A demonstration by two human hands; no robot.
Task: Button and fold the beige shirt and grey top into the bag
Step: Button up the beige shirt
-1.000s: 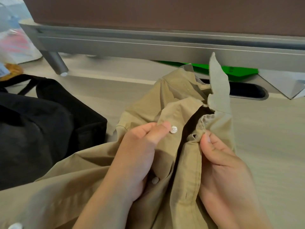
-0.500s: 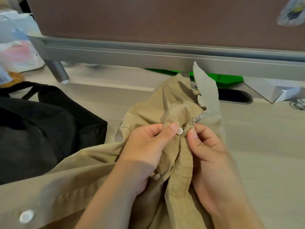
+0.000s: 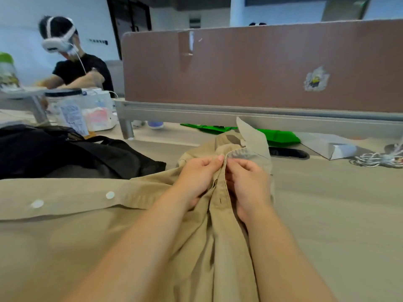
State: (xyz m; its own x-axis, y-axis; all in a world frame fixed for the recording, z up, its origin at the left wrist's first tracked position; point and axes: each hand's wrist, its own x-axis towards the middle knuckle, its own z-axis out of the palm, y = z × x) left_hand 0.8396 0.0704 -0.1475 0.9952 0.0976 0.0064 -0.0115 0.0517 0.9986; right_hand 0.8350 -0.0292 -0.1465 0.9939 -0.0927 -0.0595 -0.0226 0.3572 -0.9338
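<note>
Head view. My left hand [image 3: 196, 177] and right hand [image 3: 246, 179] meet at the front opening of the beige cotton button-up shirt [image 3: 87, 236], just below its raised collar [image 3: 250, 136]. Left thumb and forefinger are pressed together on one front edge. The right fingers are curled, pinching the facing edge, so both hands are clamped on cloth and the two edges touch between my fingertips. A dark buttonhole [image 3: 220, 200] lies just nearer me than the fingers. Two white round buttons [image 3: 110, 195] sit well to their left on a spread panel. The shirt rests on the pale wood-grain table [image 3: 338, 203]. The black fabric bag [image 3: 76, 153] lies left of my left hand, beside the shirt. Beyond my fingers stands a brown desk partition [image 3: 261, 68].
</note>
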